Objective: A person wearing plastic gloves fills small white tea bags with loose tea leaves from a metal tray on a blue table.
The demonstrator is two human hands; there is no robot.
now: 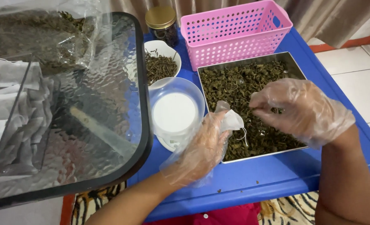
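Over the metal tray (295, 66), left hand (203, 146) fingers pinch a tea bag (232, 121)

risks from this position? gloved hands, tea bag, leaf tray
1. The right hand pinches dried leaves over the metal tray; the small tea bag in the left hand has a narrow mouth, so leaves may miss and fall.
2. Loose plastic gloves could make the grip on the thin bag slip.
3. The left forearm sits close to the clear bowl on the blue table; a nudge might shift it.
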